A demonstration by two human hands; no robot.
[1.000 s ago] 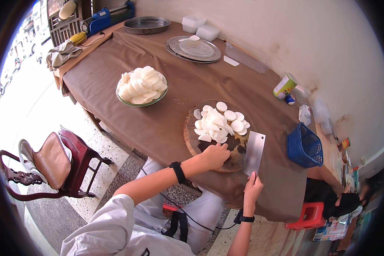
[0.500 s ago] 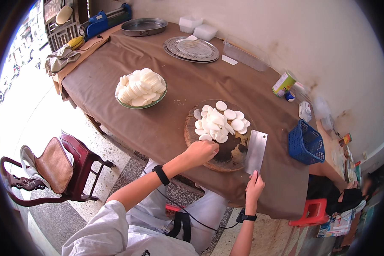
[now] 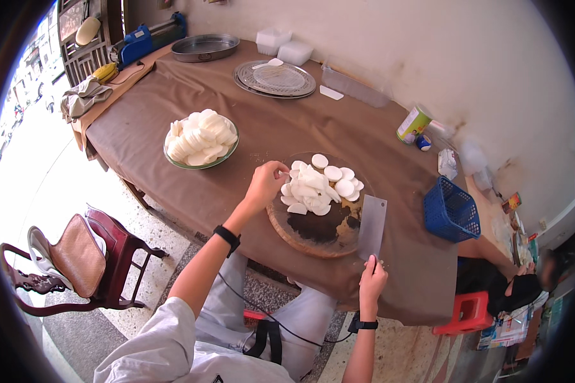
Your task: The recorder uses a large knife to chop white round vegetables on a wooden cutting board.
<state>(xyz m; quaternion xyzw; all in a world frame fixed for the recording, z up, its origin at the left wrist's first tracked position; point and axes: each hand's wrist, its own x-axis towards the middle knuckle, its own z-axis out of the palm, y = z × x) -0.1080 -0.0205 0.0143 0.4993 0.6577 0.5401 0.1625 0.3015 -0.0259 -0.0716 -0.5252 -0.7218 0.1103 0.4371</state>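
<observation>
A round wooden chopping board [image 3: 303, 239] lies near the table's front edge, with a heap of white round slices [image 3: 319, 185] on its far half. My left hand [image 3: 265, 184] is at the board's left rim with its fingers pinched on a white slice by the heap. My right hand [image 3: 372, 279] grips the handle of a cleaver [image 3: 372, 226], whose wide blade rests flat over the board's right side. A glass bowl [image 3: 201, 142] piled with more white slices stands to the left.
A brown cloth covers the table [image 3: 268, 127]. A blue basket [image 3: 452, 210], a green can [image 3: 413, 124], a round metal rack [image 3: 275, 80] and a metal tray [image 3: 204, 46] stand on it. A wooden chair [image 3: 83, 262] and a red stool [image 3: 469, 313] stand on the floor.
My left hand moved from the board's near rim up and left to the edge of the slice heap. The cleaver and my right hand stayed put.
</observation>
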